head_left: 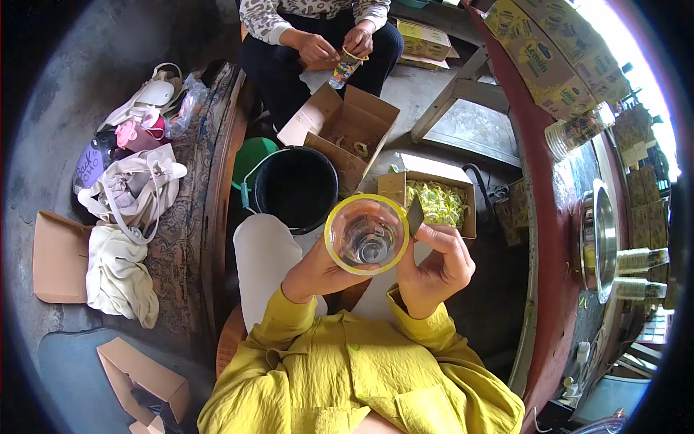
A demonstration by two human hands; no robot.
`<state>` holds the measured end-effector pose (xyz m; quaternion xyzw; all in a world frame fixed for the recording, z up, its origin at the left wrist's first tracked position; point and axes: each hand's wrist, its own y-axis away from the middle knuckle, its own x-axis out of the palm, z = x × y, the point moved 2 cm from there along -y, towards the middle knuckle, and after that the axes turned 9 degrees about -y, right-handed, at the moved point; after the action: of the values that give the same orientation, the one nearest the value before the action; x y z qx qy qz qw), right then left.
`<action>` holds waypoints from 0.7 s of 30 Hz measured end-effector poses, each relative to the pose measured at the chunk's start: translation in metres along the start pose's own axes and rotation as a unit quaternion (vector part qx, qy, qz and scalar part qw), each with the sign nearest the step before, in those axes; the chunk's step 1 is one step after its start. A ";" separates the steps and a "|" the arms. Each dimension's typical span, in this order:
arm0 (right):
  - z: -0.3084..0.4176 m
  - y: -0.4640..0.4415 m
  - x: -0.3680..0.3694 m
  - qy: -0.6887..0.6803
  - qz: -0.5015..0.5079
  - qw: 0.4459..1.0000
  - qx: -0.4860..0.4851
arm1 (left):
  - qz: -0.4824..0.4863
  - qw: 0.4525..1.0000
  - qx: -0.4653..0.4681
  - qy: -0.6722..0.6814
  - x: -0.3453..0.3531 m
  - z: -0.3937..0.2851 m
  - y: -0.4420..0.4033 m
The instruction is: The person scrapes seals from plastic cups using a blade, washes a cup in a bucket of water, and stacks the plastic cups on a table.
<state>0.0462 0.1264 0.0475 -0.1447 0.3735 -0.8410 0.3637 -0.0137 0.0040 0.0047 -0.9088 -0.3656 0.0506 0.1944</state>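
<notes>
A clear plastic cup with a yellow rim is held in front of my lap, its open mouth facing up towards me. My left hand is wrapped round its left side and underside; part of those fingers is hidden behind the cup. A small dark blade is pinched between the thumb and fingers of my right hand. The blade stands beside the right edge of the cup's yellow rim; whether it touches is hard to tell.
Ahead are a black bucket, an open cardboard box and a box of yellow-green strips. Across sits a person holding a printed cup. A red-edged table with a metal basin and stacked cups borders the right.
</notes>
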 end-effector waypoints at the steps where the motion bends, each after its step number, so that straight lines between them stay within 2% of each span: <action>1: -0.001 0.000 0.000 -0.005 -0.004 1.000 0.004 | -0.002 1.000 -0.007 0.007 0.001 0.000 0.000; 5: -0.005 0.000 -0.004 0.024 -0.016 0.999 0.014 | -0.025 0.997 0.000 0.068 0.002 0.004 -0.002; 11: -0.004 0.000 -0.002 -0.008 0.020 0.999 -0.033 | -0.058 0.995 0.018 0.078 0.003 0.007 -0.005; 17: -0.004 -0.001 -0.002 0.017 0.015 0.999 -0.027 | -0.041 0.999 -0.029 0.013 0.001 0.008 -0.003; 21: -0.006 -0.002 -0.002 0.048 0.016 0.998 -0.029 | -0.012 1.000 -0.009 -0.022 0.000 0.009 -0.005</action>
<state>0.0432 0.1319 0.0454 -0.1081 0.4168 -0.8300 0.3545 -0.0191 0.0101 -0.0015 -0.9048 -0.3810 0.0649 0.1787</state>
